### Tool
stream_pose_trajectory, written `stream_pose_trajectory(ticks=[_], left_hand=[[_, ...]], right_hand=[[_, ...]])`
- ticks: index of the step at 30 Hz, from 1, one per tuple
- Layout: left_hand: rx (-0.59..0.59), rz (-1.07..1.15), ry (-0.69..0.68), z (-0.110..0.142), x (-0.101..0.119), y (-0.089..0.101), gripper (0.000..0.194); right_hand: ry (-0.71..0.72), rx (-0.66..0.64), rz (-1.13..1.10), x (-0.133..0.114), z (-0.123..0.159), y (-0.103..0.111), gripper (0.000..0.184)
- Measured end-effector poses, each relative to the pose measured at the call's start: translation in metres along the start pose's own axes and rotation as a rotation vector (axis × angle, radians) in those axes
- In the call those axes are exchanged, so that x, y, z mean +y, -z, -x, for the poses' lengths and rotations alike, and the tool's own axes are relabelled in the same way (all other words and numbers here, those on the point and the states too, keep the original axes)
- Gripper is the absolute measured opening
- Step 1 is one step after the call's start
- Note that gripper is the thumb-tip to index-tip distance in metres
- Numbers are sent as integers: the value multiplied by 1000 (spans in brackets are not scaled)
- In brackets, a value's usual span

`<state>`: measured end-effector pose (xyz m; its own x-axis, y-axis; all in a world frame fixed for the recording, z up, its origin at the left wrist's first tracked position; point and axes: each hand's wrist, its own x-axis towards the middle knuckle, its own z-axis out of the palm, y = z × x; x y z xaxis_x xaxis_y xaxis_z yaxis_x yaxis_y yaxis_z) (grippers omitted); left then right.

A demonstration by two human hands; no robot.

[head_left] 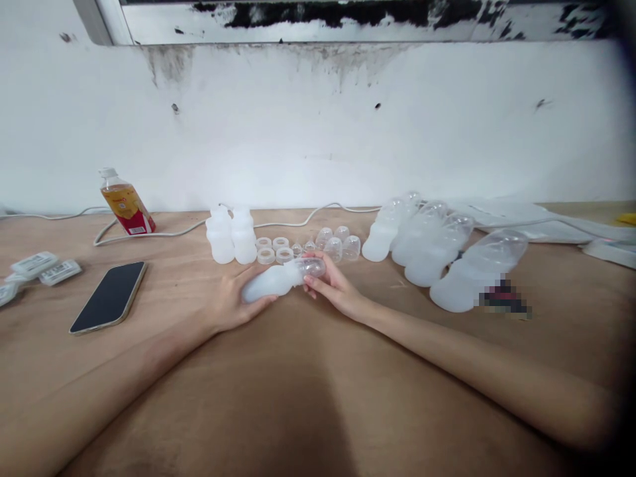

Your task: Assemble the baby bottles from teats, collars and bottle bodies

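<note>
A white baby bottle (275, 281) with a clear cap (311, 267) lies sideways between my hands, just above the wooden table (308, 397). My left hand (229, 301) is wrapped round the bottle's body. My right hand (334, 289) pinches the clear cap end with its fingertips. Just behind them stand two uncapped white bottles (231, 235), a few white rings (273, 249) and several clear caps (338, 242).
Several capped bottles (437, 252) lie in a row at the right. A phone (109, 296) lies face up at the left, with small white devices (44, 268) beside it. A drink bottle (126, 202) and a white cable (163, 232) are by the wall.
</note>
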<state>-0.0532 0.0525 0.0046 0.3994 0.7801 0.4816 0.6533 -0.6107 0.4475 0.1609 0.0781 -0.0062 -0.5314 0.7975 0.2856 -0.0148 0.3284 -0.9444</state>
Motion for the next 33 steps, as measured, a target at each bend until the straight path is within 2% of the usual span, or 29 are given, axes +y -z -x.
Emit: stream_pose_trajectory(ticks=[4, 9, 15, 19, 21, 23, 26, 28, 30, 33], left_hand=[[-101, 116, 54, -2, 7, 6, 44], [-217, 289, 256, -6, 17, 12, 40], [-346, 747, 531, -8, 26, 10, 34], [-412, 977, 582, -8, 28, 9, 32], [-405, 985, 553, -8, 27, 7, 34], [-345, 926, 473, -9, 26, 5, 37], [-174, 821, 280, -8, 20, -3, 46], [-69, 737, 201, -7, 15, -9, 48], [-17, 606, 224, -5, 10, -13, 40], [10, 489, 309, -4, 9, -13, 33]], right_hand=[[-1, -47, -26, -3, 4, 0, 33], [16, -68, 7, -7, 7, 1, 33], [44, -104, 65, -12, 9, 5, 31], [85, -125, 109, -14, 7, 8, 30], [129, -123, 198, -22, 4, 11, 30], [169, -129, 348, -40, 1, 15, 31], [199, -153, 673, -81, 0, 23, 35], [194, -113, 944, -108, 3, 31, 41], [61, -57, 1215, -125, 8, 45, 40], [-204, -16, 1507, -127, 15, 76, 42]])
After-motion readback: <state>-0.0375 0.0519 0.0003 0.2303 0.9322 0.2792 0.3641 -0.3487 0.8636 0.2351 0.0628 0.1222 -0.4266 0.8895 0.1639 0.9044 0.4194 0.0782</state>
